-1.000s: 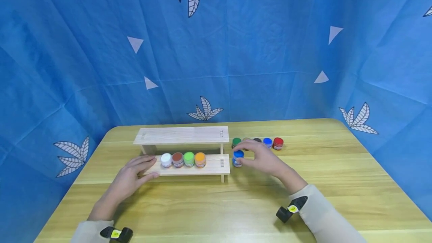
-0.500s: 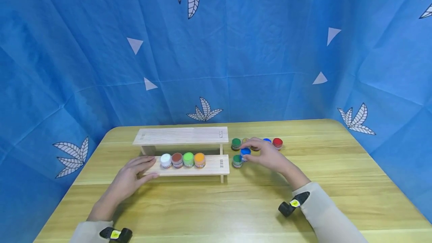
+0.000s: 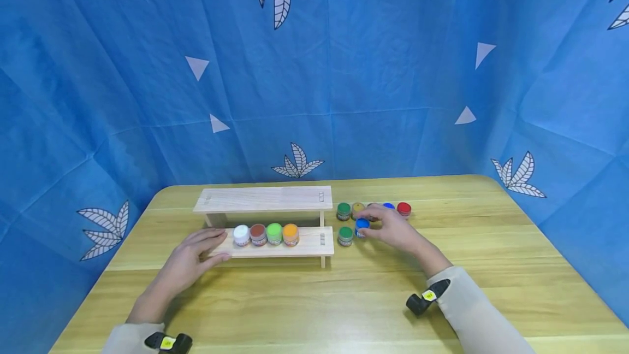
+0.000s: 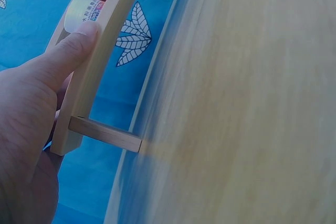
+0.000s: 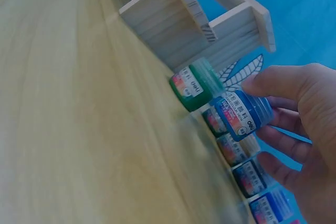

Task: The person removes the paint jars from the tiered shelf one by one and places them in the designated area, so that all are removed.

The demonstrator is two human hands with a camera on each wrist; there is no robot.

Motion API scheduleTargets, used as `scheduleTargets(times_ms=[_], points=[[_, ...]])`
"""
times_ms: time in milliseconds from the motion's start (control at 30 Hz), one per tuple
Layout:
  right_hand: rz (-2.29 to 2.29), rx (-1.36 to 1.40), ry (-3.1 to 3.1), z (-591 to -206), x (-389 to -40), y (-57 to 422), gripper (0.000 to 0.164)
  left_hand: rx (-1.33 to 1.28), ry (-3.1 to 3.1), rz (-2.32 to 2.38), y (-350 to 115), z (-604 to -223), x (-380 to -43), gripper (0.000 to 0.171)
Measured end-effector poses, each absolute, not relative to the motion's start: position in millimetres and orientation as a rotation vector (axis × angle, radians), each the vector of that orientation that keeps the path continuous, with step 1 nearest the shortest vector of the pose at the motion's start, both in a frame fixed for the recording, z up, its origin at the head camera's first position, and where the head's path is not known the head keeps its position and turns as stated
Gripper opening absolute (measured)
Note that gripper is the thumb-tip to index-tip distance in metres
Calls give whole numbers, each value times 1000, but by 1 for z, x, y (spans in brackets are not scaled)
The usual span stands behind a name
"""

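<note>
My right hand point(image 3: 390, 228) pinches a small blue paint jar point(image 5: 240, 114) between thumb and fingers. Just left of it stands a green paint jar point(image 3: 345, 236), upright on the table beside the wooden rack. At the left end of the two-step wooden rack point(image 3: 314, 241), my left hand point(image 3: 189, 254) grips the lower shelf, its thumb along the front edge. On that shelf stand a white jar point(image 3: 241, 235), a brown jar point(image 3: 258, 234), a light green jar point(image 3: 274, 234) and an orange jar point(image 3: 291, 234) in a row.
Behind the blue jar is a row of paint jars: dark green point(image 3: 343, 211), ochre point(image 3: 358, 210), a partly hidden dark one, blue point(image 3: 389, 206) and red point(image 3: 404, 210). The rack's upper shelf point(image 3: 265, 199) rises behind the lower one. A blue cloth point(image 3: 393, 141) hangs behind the table.
My right hand has moved the blue jar a little to the right, bringing the front green jar into sight. The left hand stays on the rack.
</note>
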State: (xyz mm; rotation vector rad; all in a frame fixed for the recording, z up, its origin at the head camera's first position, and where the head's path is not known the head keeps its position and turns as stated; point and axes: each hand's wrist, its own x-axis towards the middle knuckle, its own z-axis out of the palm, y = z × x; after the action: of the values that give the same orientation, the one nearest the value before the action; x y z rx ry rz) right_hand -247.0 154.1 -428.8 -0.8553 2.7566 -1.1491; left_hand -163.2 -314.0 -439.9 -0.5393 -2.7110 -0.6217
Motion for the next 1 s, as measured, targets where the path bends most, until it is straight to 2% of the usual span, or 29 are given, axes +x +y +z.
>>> scheduleTargets(times_ms=[633,1000], points=[[-1064,-861,2702,-437,-246,153,32,-543,-2704,-623,-314,-441,-164,55],[-1126,-863,2706,-431,-243,155,40,-541,-2712,-621,-313,-440,-162,55]])
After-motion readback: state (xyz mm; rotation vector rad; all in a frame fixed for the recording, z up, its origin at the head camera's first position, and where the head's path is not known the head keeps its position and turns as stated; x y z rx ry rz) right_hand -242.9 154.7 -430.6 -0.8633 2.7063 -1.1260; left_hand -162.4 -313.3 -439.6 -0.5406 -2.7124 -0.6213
